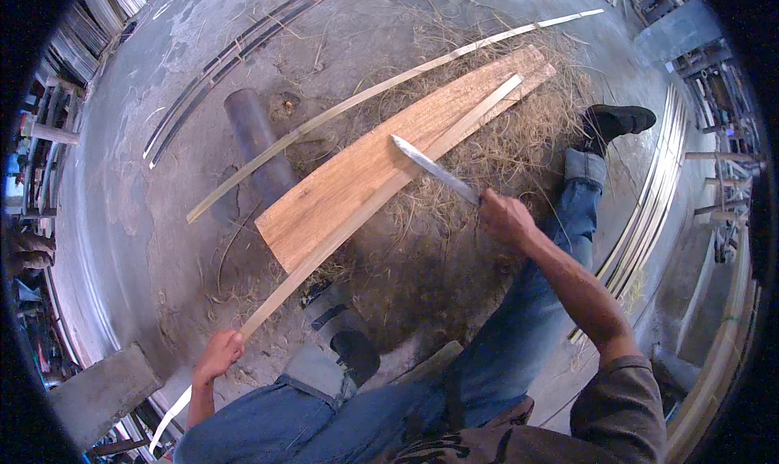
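Note:
A long pale strip of split bamboo or wood (349,223) runs diagonally over a wide brown wooden board (349,174). My left hand (217,354) is closed around the strip near its lower left end, past the board's near edge. The strip's tail bends down beside my left wrist. In my right hand (505,216), closed round its handle, is a knife with a long metal blade (434,169). The blade crosses above the strip, its tip pointing left over the board. I cannot tell whether the edge touches the strip. My fingers hide the handle.
Another long strip (349,103) lies beyond the board, across a dark cylinder (258,139). Curly shavings (503,148) cover the floor around the board. Bundled strips (649,204) lie at the right, near my outstretched shoe (617,123). A concrete block (105,391) stands lower left.

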Demonstrator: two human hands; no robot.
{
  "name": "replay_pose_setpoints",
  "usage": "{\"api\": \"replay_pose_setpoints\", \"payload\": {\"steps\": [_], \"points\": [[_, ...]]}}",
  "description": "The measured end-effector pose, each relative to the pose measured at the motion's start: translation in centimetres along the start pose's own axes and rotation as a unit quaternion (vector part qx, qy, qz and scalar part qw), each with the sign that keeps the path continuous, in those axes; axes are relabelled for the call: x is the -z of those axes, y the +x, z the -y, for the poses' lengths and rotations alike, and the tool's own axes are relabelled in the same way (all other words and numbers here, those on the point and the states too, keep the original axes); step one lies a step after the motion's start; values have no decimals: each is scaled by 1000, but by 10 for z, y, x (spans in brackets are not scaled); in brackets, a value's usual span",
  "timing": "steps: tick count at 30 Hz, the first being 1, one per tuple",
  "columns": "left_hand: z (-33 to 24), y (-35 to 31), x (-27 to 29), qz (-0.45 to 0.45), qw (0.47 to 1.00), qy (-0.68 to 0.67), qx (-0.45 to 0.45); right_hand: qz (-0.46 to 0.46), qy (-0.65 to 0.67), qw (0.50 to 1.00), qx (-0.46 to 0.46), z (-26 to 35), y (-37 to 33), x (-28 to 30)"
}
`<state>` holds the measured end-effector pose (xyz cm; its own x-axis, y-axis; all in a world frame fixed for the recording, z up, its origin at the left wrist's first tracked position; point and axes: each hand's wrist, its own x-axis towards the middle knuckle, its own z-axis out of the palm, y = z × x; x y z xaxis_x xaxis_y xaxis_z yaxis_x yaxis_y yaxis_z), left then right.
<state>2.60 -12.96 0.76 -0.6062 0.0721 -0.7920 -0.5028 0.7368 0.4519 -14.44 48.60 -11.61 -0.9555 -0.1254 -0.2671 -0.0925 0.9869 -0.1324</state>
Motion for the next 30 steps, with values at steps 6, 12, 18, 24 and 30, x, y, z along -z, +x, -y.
{"api": "replay_pose_setpoints", "payload": {"steps": [6,12,18,24,30], "points": [[-23,2,6,-6,998,-31,51,-100,25,991,-82,-43,18,41],[-95,38,-47,-234,929,224,-177,49,74,993,76,119,-59,9],[-85,68,-44,-2,990,20,-143,-101,60,985,-129,65,-17,62],[-76,71,-42,10,990,-1,-140,61,120,985,111,202,-83,-30],[-45,39,-37,-13,996,47,-71,219,169,960,44,227,-110,45]]}}
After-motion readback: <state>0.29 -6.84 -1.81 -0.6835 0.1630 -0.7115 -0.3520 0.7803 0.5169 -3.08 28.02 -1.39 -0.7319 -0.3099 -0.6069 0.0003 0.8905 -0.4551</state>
